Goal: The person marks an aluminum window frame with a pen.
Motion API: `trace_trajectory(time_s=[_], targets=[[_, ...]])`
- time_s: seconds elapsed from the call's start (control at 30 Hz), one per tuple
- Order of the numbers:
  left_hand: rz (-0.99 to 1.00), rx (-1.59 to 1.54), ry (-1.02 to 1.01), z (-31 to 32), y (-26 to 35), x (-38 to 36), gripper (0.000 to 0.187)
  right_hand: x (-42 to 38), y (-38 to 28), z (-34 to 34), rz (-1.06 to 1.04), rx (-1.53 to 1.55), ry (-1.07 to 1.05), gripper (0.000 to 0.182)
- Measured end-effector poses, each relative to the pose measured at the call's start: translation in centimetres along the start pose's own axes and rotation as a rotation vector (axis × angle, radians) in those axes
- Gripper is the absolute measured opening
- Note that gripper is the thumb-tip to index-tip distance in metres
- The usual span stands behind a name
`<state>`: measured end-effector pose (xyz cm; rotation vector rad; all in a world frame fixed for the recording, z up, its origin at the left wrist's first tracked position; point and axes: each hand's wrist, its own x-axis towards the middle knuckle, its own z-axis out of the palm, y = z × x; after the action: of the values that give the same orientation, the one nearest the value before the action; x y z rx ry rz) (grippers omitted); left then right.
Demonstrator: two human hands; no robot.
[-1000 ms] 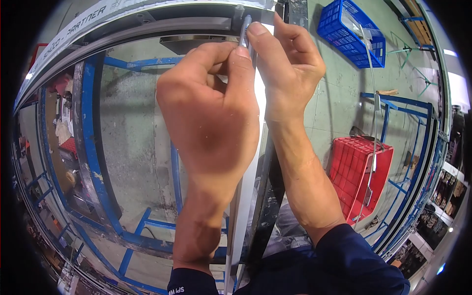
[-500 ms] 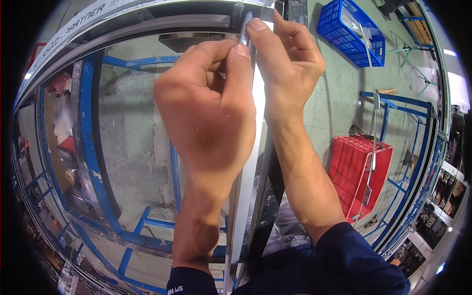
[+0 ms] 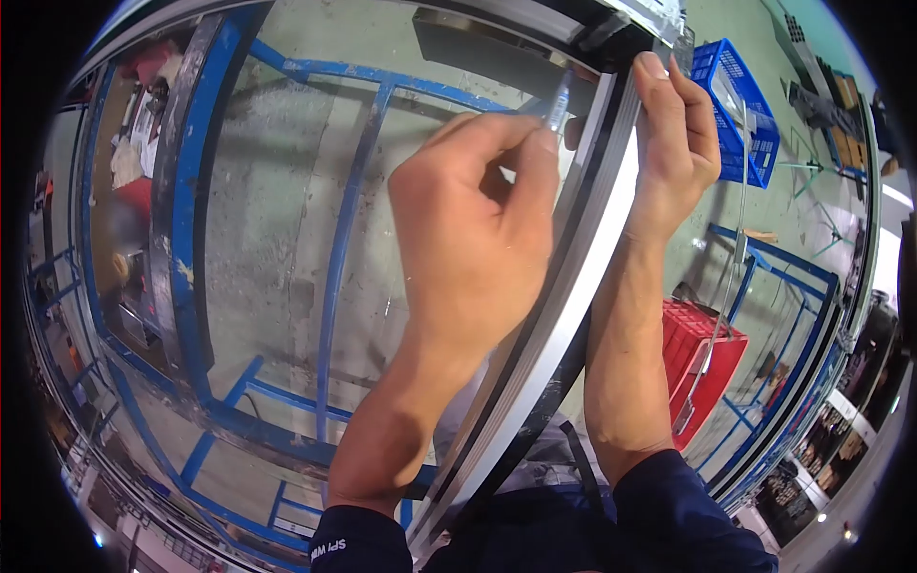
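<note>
My left hand point(image 3: 482, 224) is closed, pinching a slim, pale pen-like tube point(image 3: 560, 103) with bluish marks between thumb and index finger. The tube points up, just left of the aluminium frame profile point(image 3: 592, 258), near the frame's corner point(image 3: 611, 38). Across the profile, my right hand point(image 3: 676, 134) is curled beside that corner with thumb and fingers pressed together. Whatever its fingertips hold, if anything, is too small to make out. The profile runs diagonally between my forearms towards my body.
Beneath the frame stands a blue metal stand point(image 3: 339, 258). A blue crate point(image 3: 734, 115) and a red crate point(image 3: 702, 358) are on the floor to the right, with a long thin rod point(image 3: 743, 210) across them. A shelf with assorted items point(image 3: 134, 220) is at left.
My hands have moved apart: the right has left the tube for the far side of the profile, the left keeps the tube. The view has shifted, and the frame corner now appears further right.
</note>
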<state>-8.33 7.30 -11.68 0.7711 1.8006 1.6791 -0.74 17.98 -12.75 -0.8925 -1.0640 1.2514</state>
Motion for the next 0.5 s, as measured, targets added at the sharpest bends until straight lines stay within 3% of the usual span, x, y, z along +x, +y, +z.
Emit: trace_trajectory(time_s=[0.23, 0.3, 0.5], targets=[[0.003, -0.088, 0.043, 0.6, 0.1, -0.2, 0.019, -0.3, -0.7, -0.3, 0.064, 0.005, -0.066, 0.023], [-0.064, -0.145, 0.03, 0.3, 0.1, -0.4, 0.02, -0.1, -0.2, 0.3, -0.034, -0.004, 0.013, 0.02], [-0.352, -0.181, -0.097, -1.5, 2.6, -0.2, 0.031, -0.1, -0.4, 0.2, -0.01, 0.001, -0.014, 0.021]])
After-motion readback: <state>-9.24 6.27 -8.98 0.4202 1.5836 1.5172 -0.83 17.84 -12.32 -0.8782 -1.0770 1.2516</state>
